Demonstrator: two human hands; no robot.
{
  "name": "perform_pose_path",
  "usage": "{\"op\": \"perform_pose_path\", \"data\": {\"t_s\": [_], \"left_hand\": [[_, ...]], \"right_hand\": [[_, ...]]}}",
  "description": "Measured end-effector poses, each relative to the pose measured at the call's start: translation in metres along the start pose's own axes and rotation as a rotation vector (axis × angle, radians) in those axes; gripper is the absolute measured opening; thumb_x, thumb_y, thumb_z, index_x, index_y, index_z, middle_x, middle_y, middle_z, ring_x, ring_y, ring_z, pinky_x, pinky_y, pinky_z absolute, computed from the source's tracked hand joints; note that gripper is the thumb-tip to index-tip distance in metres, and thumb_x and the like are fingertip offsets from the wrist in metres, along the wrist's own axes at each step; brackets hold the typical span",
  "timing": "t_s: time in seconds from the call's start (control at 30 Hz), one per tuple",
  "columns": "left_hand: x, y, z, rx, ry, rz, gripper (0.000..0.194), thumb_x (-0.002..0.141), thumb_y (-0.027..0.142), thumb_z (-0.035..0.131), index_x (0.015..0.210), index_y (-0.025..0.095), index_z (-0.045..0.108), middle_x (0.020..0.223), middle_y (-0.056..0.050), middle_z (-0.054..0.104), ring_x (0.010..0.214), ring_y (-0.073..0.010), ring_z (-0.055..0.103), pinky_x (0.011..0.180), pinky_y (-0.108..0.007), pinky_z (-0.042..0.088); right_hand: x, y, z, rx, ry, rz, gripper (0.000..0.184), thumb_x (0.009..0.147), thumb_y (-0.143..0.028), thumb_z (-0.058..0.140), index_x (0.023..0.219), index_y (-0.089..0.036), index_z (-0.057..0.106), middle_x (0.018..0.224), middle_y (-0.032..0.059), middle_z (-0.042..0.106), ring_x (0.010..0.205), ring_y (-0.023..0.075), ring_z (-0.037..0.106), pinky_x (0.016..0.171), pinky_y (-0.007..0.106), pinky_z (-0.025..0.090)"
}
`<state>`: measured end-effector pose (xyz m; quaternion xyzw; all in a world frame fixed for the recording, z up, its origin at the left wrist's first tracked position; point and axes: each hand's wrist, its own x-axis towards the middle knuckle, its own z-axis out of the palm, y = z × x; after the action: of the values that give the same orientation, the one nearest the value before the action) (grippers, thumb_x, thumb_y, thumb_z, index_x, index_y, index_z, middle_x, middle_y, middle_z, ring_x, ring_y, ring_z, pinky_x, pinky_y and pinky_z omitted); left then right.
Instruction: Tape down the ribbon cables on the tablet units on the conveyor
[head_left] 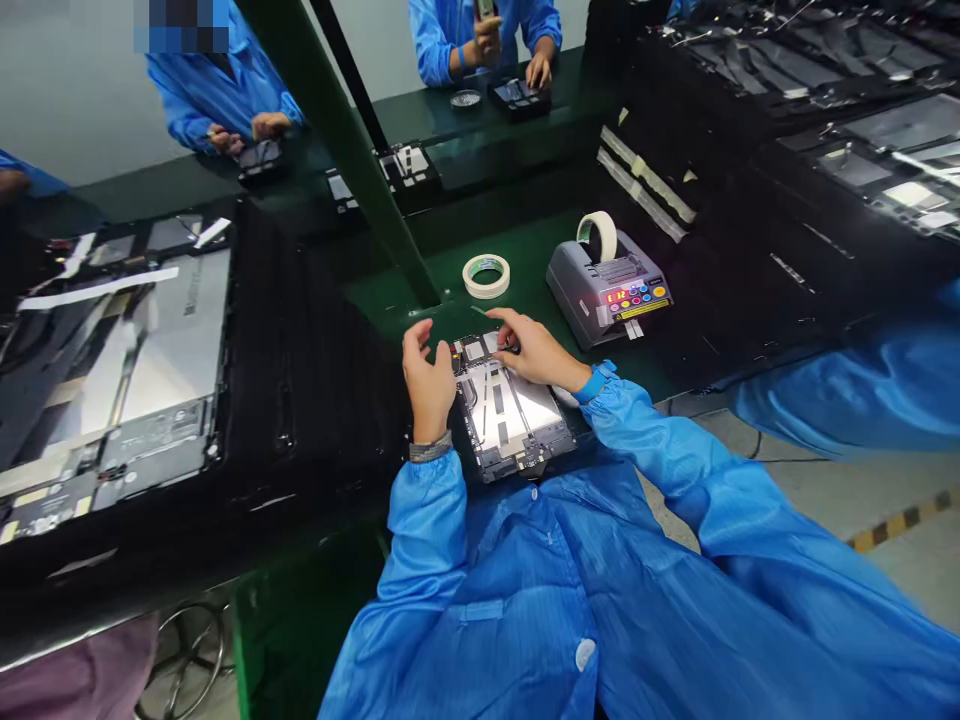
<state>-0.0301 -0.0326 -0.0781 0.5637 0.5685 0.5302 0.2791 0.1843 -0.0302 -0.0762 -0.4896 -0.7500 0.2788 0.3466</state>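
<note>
An opened tablet [525, 405], its inner side up with silver battery panels, dark strips and boards, lies at the table's near edge in front of me. At its upper left corner is my left hand [430, 390], thumb and fingers curved apart with nothing seen between them. My right hand [536, 348] reaches over the tablet's upper right end. Its index finger is stretched out and its thumb lies low over the small white parts there; whether the fingertips touch them is hard to make out. A thin pale green sliver shows just beyond that index finger.
Beyond my hands lies a tape roll [486, 277]; to its right stands a grey tape dispenser [611, 285] with lit digits. Black trays [277, 400] with opened tablets flank me. A green post [352, 150] rises ahead. Co-workers in blue handle devices across the table.
</note>
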Motion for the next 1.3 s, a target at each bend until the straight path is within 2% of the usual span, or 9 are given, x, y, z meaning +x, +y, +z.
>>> {"op": "perform_pose_path", "data": {"t_s": [0.1, 0.23, 0.47, 0.6, 0.77, 0.93, 1.1, 1.2, 1.3], "left_hand": [[-0.031, -0.020, -0.007, -0.080, 0.040, -0.160, 0.035, 0.093, 0.013, 0.060, 0.125, 0.025, 0.062, 0.137, -0.009, 0.065, 0.131, -0.0234, 0.063, 0.115, -0.042, 0.051], [-0.051, -0.037, -0.006, -0.146, -0.004, -0.272, 0.032, 0.091, 0.014, 0.066, 0.121, 0.022, 0.063, 0.133, -0.011, 0.067, 0.128, -0.0238, 0.065, 0.113, -0.042, 0.052], [-0.032, -0.045, 0.000, -0.104, -0.022, -0.265, 0.028, 0.090, 0.021, 0.072, 0.117, 0.021, 0.067, 0.125, -0.010, 0.070, 0.116, -0.0237, 0.067, 0.103, -0.040, 0.054], [-0.024, -0.044, 0.001, -0.091, -0.022, -0.280, 0.029, 0.085, 0.020, 0.076, 0.113, 0.020, 0.069, 0.124, -0.009, 0.071, 0.112, -0.0226, 0.065, 0.102, -0.039, 0.053], [-0.020, -0.042, 0.003, -0.106, -0.007, -0.326, 0.030, 0.081, 0.017, 0.078, 0.109, 0.020, 0.069, 0.120, -0.008, 0.071, 0.109, -0.0214, 0.065, 0.099, -0.037, 0.053], [-0.018, -0.044, 0.007, -0.127, 0.022, -0.341, 0.029, 0.079, 0.018, 0.079, 0.106, 0.020, 0.069, 0.117, -0.007, 0.071, 0.107, -0.0214, 0.064, 0.098, -0.037, 0.052], [-0.017, -0.043, 0.007, -0.126, 0.020, -0.343, 0.030, 0.078, 0.017, 0.080, 0.106, 0.020, 0.069, 0.115, -0.007, 0.071, 0.106, -0.0207, 0.063, 0.096, -0.036, 0.052], [-0.016, -0.042, 0.006, -0.127, 0.025, -0.363, 0.030, 0.077, 0.015, 0.080, 0.105, 0.020, 0.068, 0.114, -0.006, 0.071, 0.104, -0.0201, 0.063, 0.095, -0.035, 0.052], [-0.016, -0.043, 0.006, -0.139, 0.013, -0.355, 0.032, 0.077, 0.016, 0.080, 0.106, 0.021, 0.068, 0.115, -0.006, 0.071, 0.103, -0.0197, 0.064, 0.095, -0.035, 0.052]], "right_hand": [[0.007, -0.016, 0.016, -0.017, -0.143, -0.091, 0.069, 0.085, -0.009, 0.069, 0.151, -0.021, 0.050, 0.103, 0.0036, 0.068, 0.102, 0.0243, 0.060, 0.093, 0.037, 0.046], [0.025, -0.017, 0.034, -0.002, -0.200, -0.138, 0.070, 0.084, 0.002, 0.055, 0.151, -0.018, 0.051, 0.092, 0.0017, 0.067, 0.091, 0.0211, 0.059, 0.085, 0.033, 0.045], [0.051, -0.017, 0.036, 0.061, -0.231, -0.132, 0.078, 0.077, 0.004, 0.051, 0.152, -0.017, 0.055, 0.084, -0.0008, 0.068, 0.076, 0.0179, 0.058, 0.081, 0.031, 0.047], [0.057, -0.019, 0.037, -0.023, -0.276, -0.123, 0.081, 0.075, 0.005, 0.053, 0.153, -0.015, 0.054, 0.086, 0.0011, 0.069, 0.079, 0.0200, 0.059, 0.084, 0.034, 0.048], [0.060, -0.021, 0.040, -0.049, -0.240, -0.170, 0.077, 0.077, 0.004, 0.058, 0.151, -0.014, 0.054, 0.106, 0.0067, 0.070, 0.094, 0.0219, 0.061, 0.088, 0.035, 0.048], [0.059, -0.021, 0.042, -0.006, -0.325, -0.144, 0.073, 0.077, 0.007, 0.053, 0.148, -0.013, 0.056, 0.090, 0.0010, 0.070, 0.084, 0.0188, 0.061, 0.085, 0.031, 0.046], [0.057, -0.019, 0.040, 0.014, -0.288, -0.081, 0.072, 0.076, 0.004, 0.054, 0.146, -0.012, 0.056, 0.085, 0.0002, 0.069, 0.084, 0.0195, 0.061, 0.086, 0.032, 0.047], [0.048, -0.031, 0.030, 0.199, -0.121, 0.021, 0.061, 0.077, -0.002, 0.059, 0.136, -0.013, 0.062, 0.088, 0.0019, 0.070, 0.088, 0.0198, 0.060, 0.087, 0.033, 0.048], [0.026, -0.052, 0.020, 0.735, -0.035, 0.262, 0.049, 0.082, -0.012, 0.064, 0.131, -0.015, 0.062, 0.088, 0.0014, 0.070, 0.075, 0.0164, 0.058, 0.075, 0.030, 0.050]]}}
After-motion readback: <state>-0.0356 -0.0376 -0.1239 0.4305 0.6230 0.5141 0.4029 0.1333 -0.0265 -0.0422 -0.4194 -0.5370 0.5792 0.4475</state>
